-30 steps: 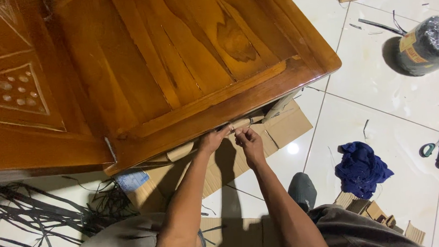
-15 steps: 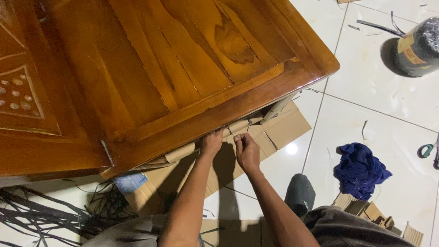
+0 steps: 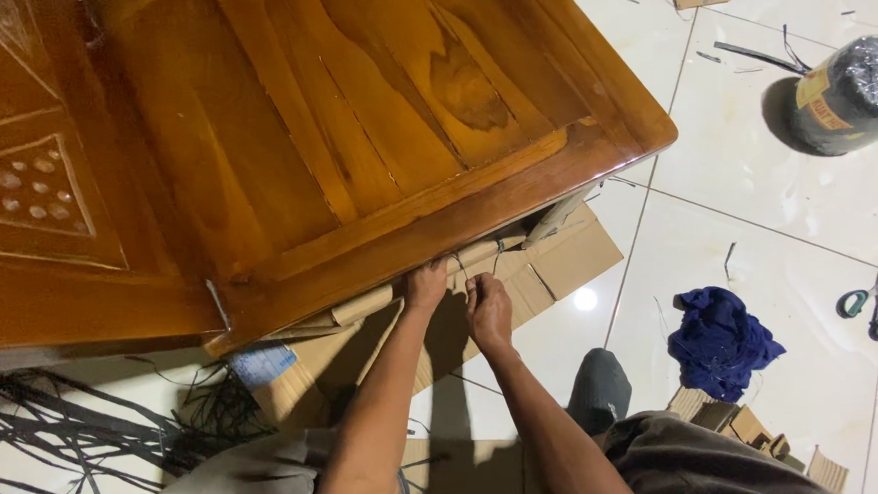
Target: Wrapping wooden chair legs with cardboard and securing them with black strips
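- The left hand (image 3: 427, 284) was held against the lower edge of the wooden tabletop (image 3: 353, 131), its fingers curled around a thin dark strap (image 3: 457, 266) just under that edge.
- The right hand (image 3: 487, 310) was closed in a pinch on the same strap, just beside the left hand; the two hands were nearly touching.
- How tightly the left fingers were shut could not be told, since they were partly hidden by the table's edge.
- The strap was seen only as a short dark line running from the hands up toward the edge; its full course was hidden.
- The hands were placed over flattened cardboard (image 3: 560, 256) spread on the white tiled floor (image 3: 778, 219) under the table.
- The table's long edge was set slanting, rising from lower left to the corner at upper right.
- Open floor was left to the right, where a blue cloth (image 3: 721, 340), scissors (image 3: 874, 299) and a wrapped dark roll (image 3: 851, 90) were lying well apart.
- A tangle of dark straps (image 3: 68, 437) was spread at the lower left.
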